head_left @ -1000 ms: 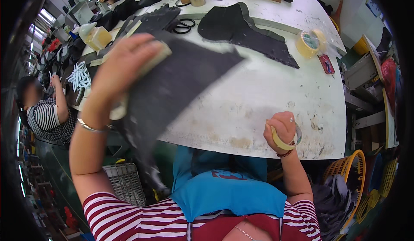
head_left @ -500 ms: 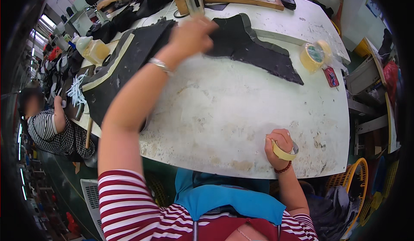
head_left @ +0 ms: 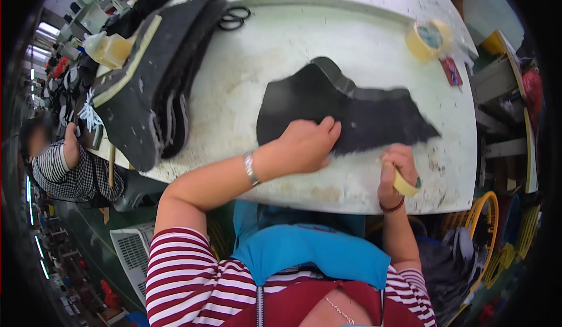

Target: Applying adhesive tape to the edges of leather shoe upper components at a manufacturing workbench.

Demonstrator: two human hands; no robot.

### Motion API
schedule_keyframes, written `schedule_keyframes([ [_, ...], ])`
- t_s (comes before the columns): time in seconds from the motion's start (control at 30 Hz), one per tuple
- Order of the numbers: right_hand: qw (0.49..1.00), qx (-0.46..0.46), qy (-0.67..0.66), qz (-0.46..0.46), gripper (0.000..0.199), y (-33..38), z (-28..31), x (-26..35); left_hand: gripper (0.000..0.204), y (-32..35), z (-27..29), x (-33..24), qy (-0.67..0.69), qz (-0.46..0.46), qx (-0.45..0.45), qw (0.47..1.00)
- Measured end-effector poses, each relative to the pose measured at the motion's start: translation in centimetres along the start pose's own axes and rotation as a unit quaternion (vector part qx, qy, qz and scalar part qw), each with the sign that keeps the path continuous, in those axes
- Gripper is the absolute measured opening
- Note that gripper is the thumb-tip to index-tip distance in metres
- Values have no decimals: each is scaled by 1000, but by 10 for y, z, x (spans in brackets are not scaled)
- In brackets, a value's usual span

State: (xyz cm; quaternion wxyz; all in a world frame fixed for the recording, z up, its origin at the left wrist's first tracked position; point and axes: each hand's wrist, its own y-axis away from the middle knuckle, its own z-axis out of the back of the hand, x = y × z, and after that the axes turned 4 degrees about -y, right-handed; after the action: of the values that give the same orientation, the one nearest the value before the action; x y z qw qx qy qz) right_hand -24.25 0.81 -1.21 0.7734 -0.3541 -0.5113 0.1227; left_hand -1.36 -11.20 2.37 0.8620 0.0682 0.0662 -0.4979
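A black, boot-shaped cut piece [head_left: 304, 96] of sheet material with a fuzzy near edge lies flat on the white table. My left hand [head_left: 307, 145] is over its near edge with curled fingers closed on it; the fingertips are partly hidden. To the right, my right hand [head_left: 399, 166] grips a roll of yellow masking tape [head_left: 405, 185] close to the piece's lower right edge. On the left side of the table lies a thick stack of similar black pieces [head_left: 152, 87], a pale yellow strip along the top one.
Black-handled scissors [head_left: 234, 18] lie beside the stack. A bottle of yellowish liquid [head_left: 111, 51] stands at the far left. More tape rolls [head_left: 426, 39] and a small red item [head_left: 451, 71] sit at the far right. A person [head_left: 70, 163] sits at left; a yellow basket [head_left: 483, 239] stands lower right.
My left hand has come back toward me, and the single black piece now lies nearer. My right hand with the tape has risen slightly toward it. The view has shifted.
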Motion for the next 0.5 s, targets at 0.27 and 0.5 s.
schedule_keyframes([
  [0.27,969,95,-200,-113,34,-10,-29,33,40,52,-8,-55,570,149,-90,803],
  [0.5,988,124,-88,-37,41,0,-38,50,22,52,2,-62,722,209,-53,657],
])
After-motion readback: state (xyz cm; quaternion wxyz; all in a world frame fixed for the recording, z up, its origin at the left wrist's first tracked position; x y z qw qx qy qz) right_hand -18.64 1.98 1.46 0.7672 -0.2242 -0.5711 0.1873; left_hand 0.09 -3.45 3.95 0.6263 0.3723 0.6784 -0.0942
